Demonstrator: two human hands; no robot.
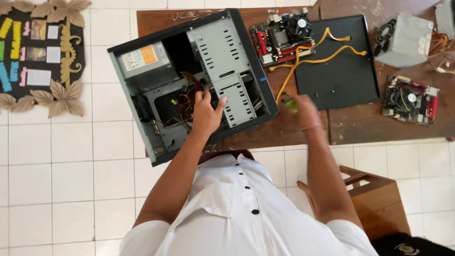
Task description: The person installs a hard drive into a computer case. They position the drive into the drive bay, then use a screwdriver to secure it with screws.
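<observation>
An open black computer case [189, 80] lies on its side on a brown wooden table [284, 130], its grey metal drive cage [222, 61] and power supply [144, 61] exposed. My left hand [207, 111] rests inside the case, fingers spread on the lower drive cage next to a tangle of coloured wires [187, 99]. My right hand [303, 109] is blurred, just right of the case over the table, closed on a small green-handled tool [290, 104].
A red motherboard with a fan [284, 35] and orange flat cables [313, 59] lie beside a black side panel [341, 66]. A loose grey power supply [403, 40] and a second motherboard [410, 99] sit at the right. A wooden chair [374, 199] stands below.
</observation>
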